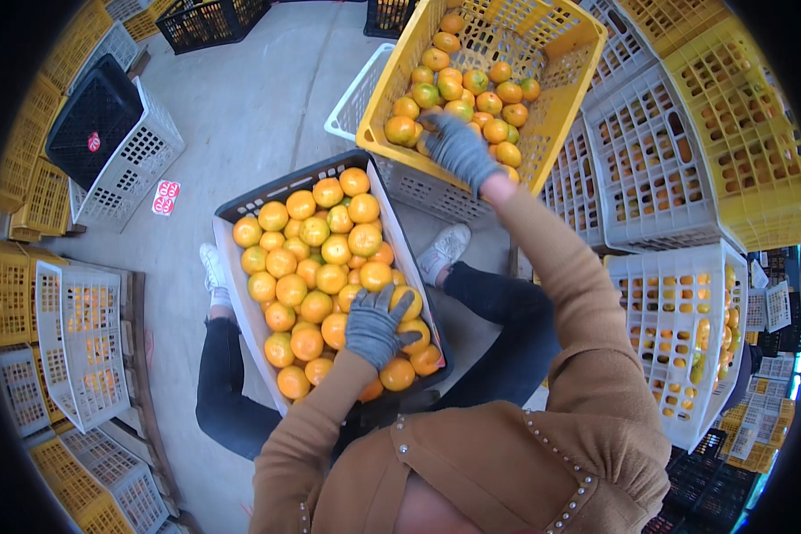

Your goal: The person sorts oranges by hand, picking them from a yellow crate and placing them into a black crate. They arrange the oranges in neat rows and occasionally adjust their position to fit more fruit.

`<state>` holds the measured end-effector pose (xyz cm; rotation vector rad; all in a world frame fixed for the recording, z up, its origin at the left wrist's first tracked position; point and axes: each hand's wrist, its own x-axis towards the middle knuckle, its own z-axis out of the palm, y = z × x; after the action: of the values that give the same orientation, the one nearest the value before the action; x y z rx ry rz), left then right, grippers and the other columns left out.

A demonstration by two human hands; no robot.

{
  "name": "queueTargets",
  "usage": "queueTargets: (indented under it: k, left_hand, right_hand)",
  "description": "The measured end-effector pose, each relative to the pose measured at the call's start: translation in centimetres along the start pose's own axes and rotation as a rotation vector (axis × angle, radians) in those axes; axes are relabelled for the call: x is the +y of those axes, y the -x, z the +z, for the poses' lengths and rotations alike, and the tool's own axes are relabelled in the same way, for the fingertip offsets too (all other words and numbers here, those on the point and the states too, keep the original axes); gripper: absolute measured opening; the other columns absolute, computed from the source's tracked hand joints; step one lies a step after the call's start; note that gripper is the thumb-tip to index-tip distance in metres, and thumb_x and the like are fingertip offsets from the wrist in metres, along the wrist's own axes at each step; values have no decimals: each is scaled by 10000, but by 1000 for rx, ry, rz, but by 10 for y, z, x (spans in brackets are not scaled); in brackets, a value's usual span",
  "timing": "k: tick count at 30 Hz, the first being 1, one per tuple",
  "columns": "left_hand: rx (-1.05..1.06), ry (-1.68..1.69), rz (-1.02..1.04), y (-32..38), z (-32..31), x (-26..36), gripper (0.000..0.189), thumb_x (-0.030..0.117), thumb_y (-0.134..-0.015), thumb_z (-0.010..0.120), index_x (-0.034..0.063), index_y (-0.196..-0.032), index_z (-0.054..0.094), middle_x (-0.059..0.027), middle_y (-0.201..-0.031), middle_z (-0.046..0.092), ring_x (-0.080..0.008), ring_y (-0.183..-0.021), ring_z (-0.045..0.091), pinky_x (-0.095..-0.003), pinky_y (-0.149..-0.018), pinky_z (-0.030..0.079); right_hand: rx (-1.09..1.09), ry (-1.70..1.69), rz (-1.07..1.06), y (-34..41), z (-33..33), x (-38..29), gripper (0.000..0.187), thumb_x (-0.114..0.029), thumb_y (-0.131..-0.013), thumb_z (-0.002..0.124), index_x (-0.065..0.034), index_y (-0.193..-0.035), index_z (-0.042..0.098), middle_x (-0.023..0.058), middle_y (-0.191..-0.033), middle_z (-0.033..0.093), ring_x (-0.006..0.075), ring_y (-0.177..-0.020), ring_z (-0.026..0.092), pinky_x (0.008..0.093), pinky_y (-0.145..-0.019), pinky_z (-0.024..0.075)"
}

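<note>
My left hand (377,327), in a grey glove, lies on the mandarin oranges in a black plastic crate (294,177) with a pale liner. Its fingers are spread over an orange (408,306) at the right side of the pile. Another grey glove covers my right hand (457,148), which reaches into a yellow plastic crate (368,137) of loose oranges (488,102), some partly green. The fingers curve down among the fruit at the near left; their tips are partly hidden, so whether they grip one is unclear. The black crate stands between my legs, tilted in view.
A white crate (434,190) supports the yellow one. Stacked white crates (647,160) and yellow crates (741,113) of fruit rise at right. At left, a black crate (93,123) rests in a white crate (130,160). A printed sticker sheet (165,197) lies on the concrete floor (240,100).
</note>
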<state>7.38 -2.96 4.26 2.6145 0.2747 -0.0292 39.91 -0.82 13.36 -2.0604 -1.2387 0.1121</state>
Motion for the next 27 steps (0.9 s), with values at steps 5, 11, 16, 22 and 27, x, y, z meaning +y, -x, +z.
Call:
queueTargets:
  k: [5,11,16,22,27]
  left_hand:
    - [-77,27,-29,-1,-2,0,756,508,-727,715,186,-1375,498,-211,-1411,424,-385,-1280,409,-547,-1122,237]
    - [-71,71,-8,-2,-3,-2,711,545,-759,676,180,-1350,523,-232,-1374,454,-387,-1233,457,-549,-1110,248]
    - [-37,103,4,-2,-3,-3,690,524,-751,696,175,-1326,541,-237,-1347,472,-390,-1205,477,-551,-1092,271]
    - [6,134,8,-2,-3,-2,687,503,-736,720,181,-1316,542,-231,-1337,477,-397,-1189,484,-554,-1085,284]
    - [-42,73,5,-1,-3,-1,713,524,-758,690,172,-1352,511,-233,-1360,457,-390,-1226,454,-546,-1103,261]
  right_hand:
    - [-149,588,463,-75,7,96,604,-300,-761,747,12,-1235,540,247,-1200,602,361,-1120,587,446,-942,479]
    - [80,584,620,-94,-41,104,374,-198,-762,729,-5,-1057,603,249,-1163,604,371,-1099,598,457,-892,508]
    - [-139,553,320,-79,-6,97,361,-268,-833,660,21,-1047,634,276,-1056,639,400,-991,635,449,-873,512]
    - [-83,260,664,-94,69,127,779,-443,-680,800,0,-1265,539,237,-1184,620,365,-1102,603,404,-938,476]
    - [-188,301,721,-94,46,113,808,-463,-615,834,51,-1185,583,253,-1160,627,351,-1075,617,411,-916,490]
